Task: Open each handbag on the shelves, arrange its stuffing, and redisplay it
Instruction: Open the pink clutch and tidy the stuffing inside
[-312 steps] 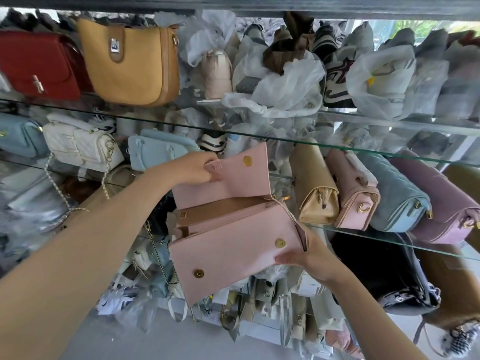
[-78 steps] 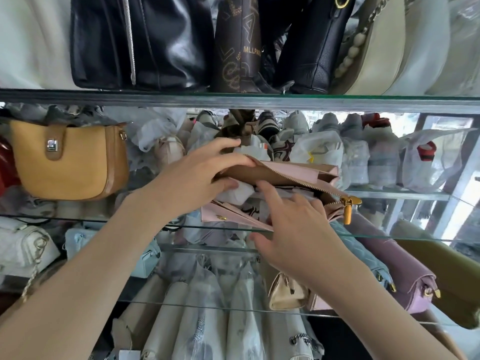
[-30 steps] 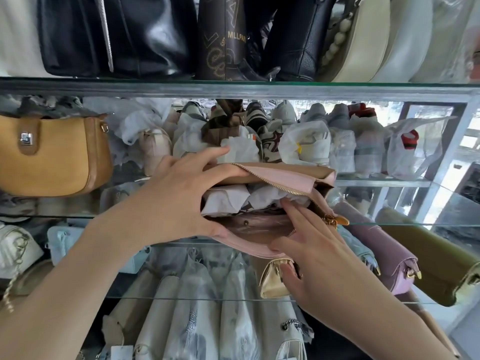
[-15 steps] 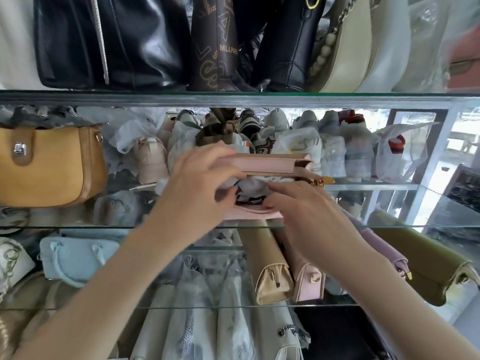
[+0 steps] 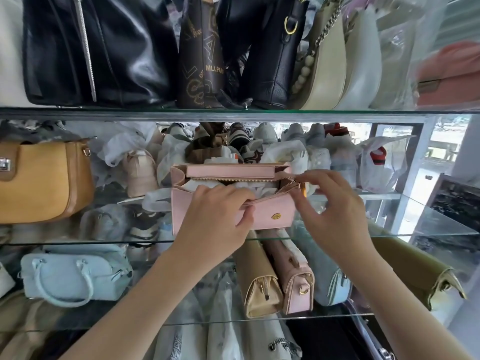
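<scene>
Head view: pink rectangular faux-leather handbag (image 5: 270, 214) is held up in front of the middle glass shelf (image 5: 78, 241), its bottom edge at the shelf lip; cannot tell if it rests there. Left hand (image 5: 218, 214) clamps the front panel, fingers curled over the top edge onto the white crumpled paper stuffing (image 5: 249, 185), thumb on the front. Right hand (image 5: 330, 203) pinches the gold zipper pull (image 5: 302, 189) at the right end of the open zip. Step looks like zipping shut. Do it well: press paper below the teeth, hold the bag firm, draw the pull straight left, slide left fingers out ahead of it. Risk: paper snags.
</scene>
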